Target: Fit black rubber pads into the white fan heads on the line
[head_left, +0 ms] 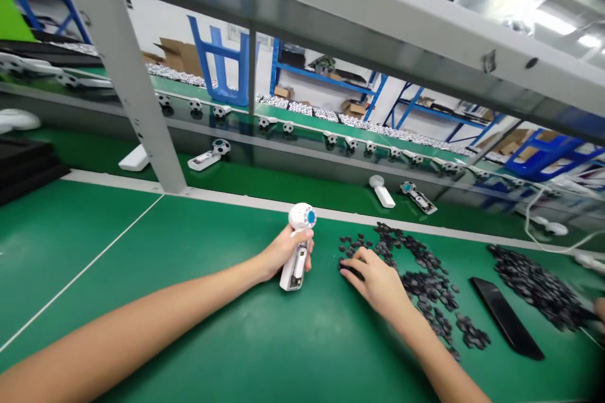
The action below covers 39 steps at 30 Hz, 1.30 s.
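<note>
Head view, looking down across a green workbench (142,302). Left hand (283,253) just below the middle of the frame, fingers wrapped firmly around the handle of a white handheld gadget (290,280), upright and tilted slightly, with the round head (302,216) on top. Round head white, with a blue centre and a ring of small dots; handle casing open, with a narrow circuit board (299,267) showing inside.

Right hand (373,283) right of the gadget and well apart from it, fingers close together and curled down onto a loose scatter of small black pieces (425,280); fingertips partly hidden, so any pinch impossible to tell. Second heap of black pieces (534,286) toward the right edge, beyond a long black strip (505,318) lying on the bench. Another person's fingers (600,308) at the far right edge, blurred, beside that heap.

Past the bench's white rim, on a lower green belt (265,186), a white gadget (382,192) and an opened gadget (418,197) near the middle right, another opened gadget (208,156) left of centre. Grey post (137,94) at upper left; blue shelves (331,75) in the background.
</note>
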Motion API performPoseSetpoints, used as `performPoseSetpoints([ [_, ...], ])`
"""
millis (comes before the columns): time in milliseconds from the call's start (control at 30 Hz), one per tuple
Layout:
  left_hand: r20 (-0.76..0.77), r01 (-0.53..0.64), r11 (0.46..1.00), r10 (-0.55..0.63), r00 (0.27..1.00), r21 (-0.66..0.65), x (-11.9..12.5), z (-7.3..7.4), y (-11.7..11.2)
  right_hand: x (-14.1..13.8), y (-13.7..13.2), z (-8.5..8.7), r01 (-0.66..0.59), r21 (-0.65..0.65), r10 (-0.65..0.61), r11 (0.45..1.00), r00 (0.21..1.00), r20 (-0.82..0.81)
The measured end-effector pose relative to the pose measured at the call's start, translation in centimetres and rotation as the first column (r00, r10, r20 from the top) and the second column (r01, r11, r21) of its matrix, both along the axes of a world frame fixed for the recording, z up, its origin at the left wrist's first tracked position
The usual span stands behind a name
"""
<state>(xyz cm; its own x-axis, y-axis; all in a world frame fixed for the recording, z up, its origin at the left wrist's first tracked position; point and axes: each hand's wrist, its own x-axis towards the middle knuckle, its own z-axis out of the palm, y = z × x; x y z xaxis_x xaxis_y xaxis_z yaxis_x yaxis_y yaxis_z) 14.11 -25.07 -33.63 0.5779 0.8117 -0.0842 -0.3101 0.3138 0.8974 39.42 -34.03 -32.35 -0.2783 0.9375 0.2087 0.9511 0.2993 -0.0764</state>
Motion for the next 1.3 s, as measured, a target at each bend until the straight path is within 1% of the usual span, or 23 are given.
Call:
performPoseSetpoints([
  [133, 0.031, 0.019, 0.999, -0.018, 0.999, -0.027, -0.1, -0.3, 0.4, 0.0, 1.2, 0.4, -0.096, -0.021, 0.098, 0.995, 0.990, 0.099],
  [300, 0.029, 0.013, 0.999, -0.012, 1.000, -0.031, -0.2, -0.4, 0.6, 0.0, 2.4, 2.5, -0.226, -0.190, 0.249, 0.955, 0.962, 0.108],
  [367, 0.023, 0.013, 0.999, -0.012, 1.000, -0.035, -0.3, -0.4, 0.6, -0.1, 2.8, 3.2, -0.243, -0.221, 0.271, 0.944, 0.957, 0.104],
  [433, 0.017, 0.009, 0.999, -0.008, 1.000, -0.038, -0.3, -0.4, 0.6, -0.4, 3.4, 3.5, -0.239, -0.239, 0.264, 0.941, 0.961, 0.081],
  [500, 0.012, -0.002, 0.999, 0.003, 1.000, -0.040, -0.3, -0.3, 0.5, -0.6, 4.0, 3.1, -0.252, -0.270, 0.265, 0.929, 0.964, 0.012],
  [567, 0.007, -0.016, 0.999, 0.016, 1.000, -0.036, -0.3, -0.3, 0.4, -0.7, 4.6, 2.3, -0.272, -0.267, 0.254, 0.924, 0.962, -0.100],
  [633, -0.005, -0.022, 1.000, 0.022, 1.000, -0.018, -0.4, -0.2, 0.2, -0.7, 5.0, 1.2, -0.265, -0.214, 0.224, 0.940, 0.955, -0.196],
  [700, -0.021, -0.023, 1.000, 0.023, 1.000, 0.001, -0.4, -0.2, 0.1, -0.6, 5.1, 0.3, -0.228, -0.153, 0.189, 0.961, 0.954, -0.234],
  [767, -0.030, -0.024, 1.000, 0.024, 0.999, 0.000, -0.5, -0.1, 0.0, -0.3, 5.1, 0.0, -0.201, -0.129, 0.167, 0.971, 0.958, -0.235],
  [833, -0.032, -0.032, 0.999, 0.031, 0.999, -0.011, -0.5, 0.0, 0.0, 0.1, 4.9, 0.1, -0.190, -0.129, 0.157, 0.973, 0.960, -0.234],
  [967, -0.052, -0.039, 0.999, 0.038, 0.998, -0.029, -0.5, 0.0, 0.0, 0.4, 4.6, 0.4, -0.217, -0.156, 0.179, 0.964, 0.958, -0.225],
  [1067, -0.059, -0.046, 0.999, 0.045, 0.997, -0.025, -0.4, 0.0, 0.0, -0.4, 4.5, 0.2, -0.199, -0.160, 0.165, 0.967, 0.966, -0.201],
  [1200, -0.059, -0.029, 0.999, 0.027, 0.998, -0.027, -0.4, 0.1, 0.0, -1.7, 4.2, -0.2, -0.151, -0.128, 0.123, 0.980, 0.972, -0.200],
  [1300, -0.064, -0.022, 0.999, 0.020, 0.998, -0.030, -0.4, 0.1, -0.1, -2.1, 4.0, -0.3, -0.111, -0.104, 0.092, 0.988, 0.980, -0.174],
])
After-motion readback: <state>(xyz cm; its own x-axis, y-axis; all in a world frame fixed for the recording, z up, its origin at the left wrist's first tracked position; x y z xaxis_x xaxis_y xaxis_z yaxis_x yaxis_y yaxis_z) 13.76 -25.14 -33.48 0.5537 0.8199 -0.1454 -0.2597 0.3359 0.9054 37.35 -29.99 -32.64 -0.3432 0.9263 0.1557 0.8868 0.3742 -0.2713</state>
